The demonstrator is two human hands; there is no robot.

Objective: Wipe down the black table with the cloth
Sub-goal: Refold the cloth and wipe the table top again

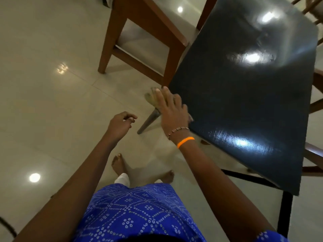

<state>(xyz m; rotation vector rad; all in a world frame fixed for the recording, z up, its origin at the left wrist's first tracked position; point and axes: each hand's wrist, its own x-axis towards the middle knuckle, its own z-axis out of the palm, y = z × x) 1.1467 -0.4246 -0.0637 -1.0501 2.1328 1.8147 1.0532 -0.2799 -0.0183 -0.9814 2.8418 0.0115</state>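
Note:
The black table (244, 105) fills the right half of the view, its glossy top reflecting ceiling lights. My right hand (172, 110) lies flat at the table's near left edge, pressing a crumpled tan cloth (151, 99) that sticks out past the fingers over the edge. An orange band and a bead bracelet sit on that wrist. My left hand (121, 123) hangs over the floor to the left of the table, fingers loosely curled, holding nothing.
A brown wooden chair (139, 41) stands beyond the table's left corner. More wooden chair parts (316, 105) show at the right edge. Shiny pale floor tiles (52, 102) spread to the left. My bare feet (120, 165) stand below, near a table leg (148, 121).

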